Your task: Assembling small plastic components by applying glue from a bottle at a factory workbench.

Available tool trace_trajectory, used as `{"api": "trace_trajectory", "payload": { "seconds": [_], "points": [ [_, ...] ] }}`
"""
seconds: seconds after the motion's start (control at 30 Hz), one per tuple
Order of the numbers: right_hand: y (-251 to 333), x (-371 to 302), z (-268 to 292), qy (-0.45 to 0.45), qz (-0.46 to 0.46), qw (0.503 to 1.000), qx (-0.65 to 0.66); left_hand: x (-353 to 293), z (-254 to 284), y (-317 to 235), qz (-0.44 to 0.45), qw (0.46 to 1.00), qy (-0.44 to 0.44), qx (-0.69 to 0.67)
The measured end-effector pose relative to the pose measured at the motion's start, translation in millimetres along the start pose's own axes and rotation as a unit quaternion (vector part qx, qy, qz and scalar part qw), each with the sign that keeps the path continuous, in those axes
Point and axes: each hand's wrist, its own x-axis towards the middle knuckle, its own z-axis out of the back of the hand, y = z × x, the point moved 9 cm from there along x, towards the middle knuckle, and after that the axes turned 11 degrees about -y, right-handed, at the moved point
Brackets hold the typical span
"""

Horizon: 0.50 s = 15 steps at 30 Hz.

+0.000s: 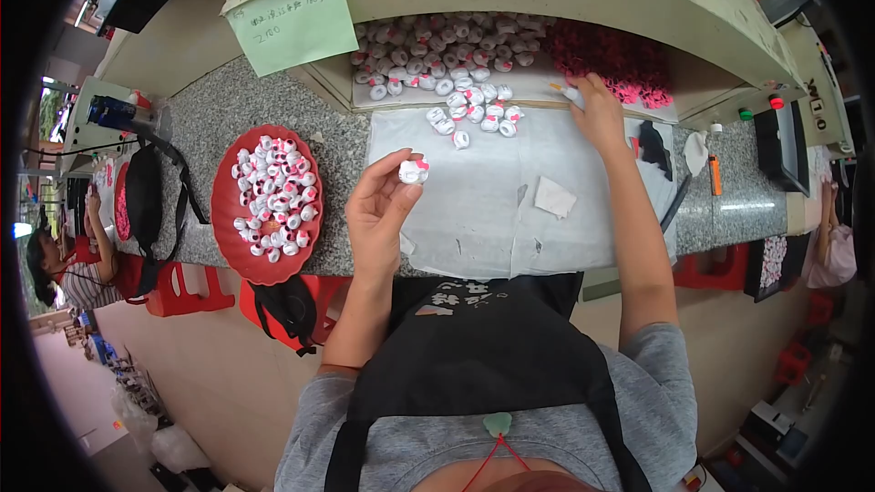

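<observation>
**White piece in left fingers, tube in right**

Piece (414, 171), white with pink bits, sits over the 9 o'clock side of the sheet (483, 219). Left hand (375, 214) grasps it in a thumb-and-finger pinch. At 2 o'clock from it, right hand (599, 117) grips a pale tube (573, 95), orange tip aimed about 10. Loose cluster (474, 112) at 1–2 o'clock, bigger pile (428, 50) behind it near 12; pink heap (620, 64) at 2, beyond the right hand. White square (554, 198) at 3; red dish (225, 219) of similar pieces between 8 and 9.

Risks, my judgement: fingertip hold is small, so a slight twist could drop the piece. Tip is near the cluster; a leftward sweep could scatter it. If the tube leaks, a hard squeeze could mess the sheet. Dish is heaped near the bench edge; an elbow knock could spill it.
</observation>
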Motion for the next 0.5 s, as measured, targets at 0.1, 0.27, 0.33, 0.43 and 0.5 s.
{"api": "trace_trajectory", "payload": {
  "seconds": [0.1,0.27,0.33,0.43,0.5],
  "points": [
    [7.4,-8.2,4.7,0.004,0.002,0.999,0.034,0.0,6.6,1.9,0.008,1.0,-0.006,0.005],
    [11.3,-18.6,11.1,-0.036,0.05,0.998,0.031,4.0,-6.1,7.2,0.039,0.999,0.009,-0.019],
    [18.8,-20.7,31.3,-0.101,0.062,0.99,0.078,3.6,-14.1,10.7,0.043,0.999,0.02,-0.023],
    [40.1,-29.7,54.8,-0.127,-0.105,0.953,0.255,1.7,-19.0,15.3,0.047,0.998,0.037,-0.022],
    [67.0,-45.7,54.0,-0.064,-0.202,0.871,0.444,-0.1,-21.4,19.5,0.051,0.997,0.057,-0.009]
  ]
}}
